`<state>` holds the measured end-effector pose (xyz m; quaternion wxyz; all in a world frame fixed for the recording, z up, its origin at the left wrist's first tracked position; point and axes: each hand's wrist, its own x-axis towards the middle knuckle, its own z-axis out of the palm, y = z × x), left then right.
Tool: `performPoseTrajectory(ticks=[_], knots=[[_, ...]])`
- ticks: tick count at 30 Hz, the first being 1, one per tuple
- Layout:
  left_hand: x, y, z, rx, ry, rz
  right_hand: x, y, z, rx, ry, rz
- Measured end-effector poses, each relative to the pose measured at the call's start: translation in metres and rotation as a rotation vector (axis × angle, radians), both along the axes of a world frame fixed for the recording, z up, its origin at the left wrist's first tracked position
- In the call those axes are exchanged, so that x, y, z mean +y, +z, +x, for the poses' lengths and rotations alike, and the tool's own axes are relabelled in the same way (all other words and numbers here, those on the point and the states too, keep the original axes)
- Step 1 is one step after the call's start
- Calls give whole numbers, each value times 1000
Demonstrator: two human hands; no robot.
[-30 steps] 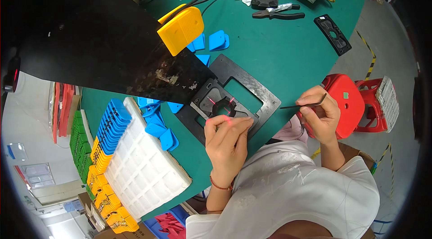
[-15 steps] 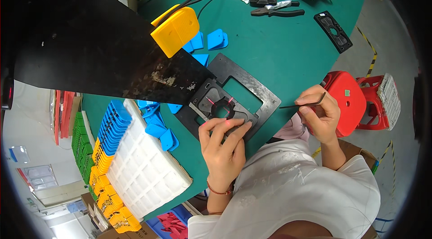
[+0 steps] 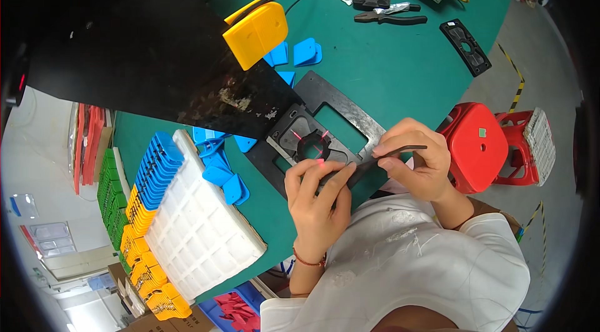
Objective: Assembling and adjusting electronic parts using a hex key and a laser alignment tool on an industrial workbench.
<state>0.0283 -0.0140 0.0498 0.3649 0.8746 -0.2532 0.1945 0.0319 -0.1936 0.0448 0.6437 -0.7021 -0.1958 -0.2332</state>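
My right hand (image 3: pixel 415 160) pinches a thin black bent hex key (image 3: pixel 410 148) between thumb and fingers, with its long end slanting down to the near edge of a black metal base (image 3: pixel 340 91). On that base lies a black rectangular plate (image 3: pixel 292 121) with a round hole and thin red light lines across it. My left hand (image 3: pixel 320 207) has its fingers apart, their tips resting on the plate's near end by the hole. Where the hex key's tip meets the plate is hard to make out. A tall black panel (image 3: pixel 156 69) rises from the base's left side.
A yellow holder (image 3: pixel 257 35) hangs on the panel. Blue pieces (image 3: pixel 306 52) lie around the base. Pliers (image 3: pixel 400 19) and another black plate (image 3: pixel 465 48) lie farther off. A white grid tray (image 3: pixel 206 226) borders stacked yellow pieces (image 3: pixel 150 272). Red stools (image 3: pixel 478 148) stand right.
My right hand has moved left with the hex key, bringing its long end to the base's edge. My left hand stays on the plate, and the view has shifted slightly.
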Motion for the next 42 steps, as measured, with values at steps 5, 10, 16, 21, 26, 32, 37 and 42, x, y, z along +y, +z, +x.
performPoseTrajectory(ticks=[5,10,16,21,26,32,37,42], knots=[[2,-2,-3,-7,-10,-56,1,0,-1,38,14,-55],[5,4,-5,-22,65,-117,6,-1,3,-18,-1,-11],[10,7,-9,-45,148,-115,9,0,6,-24,22,-51],[11,9,-12,-13,191,-174,10,11,7,4,68,-164],[8,4,-12,-70,116,-205,16,18,8,-56,70,-274],[12,-1,-4,-61,38,-280,20,23,5,-85,24,-370],[21,-1,2,21,66,-300,22,27,8,-110,-22,-394],[16,3,4,64,41,-315,18,29,7,-58,6,-384]])
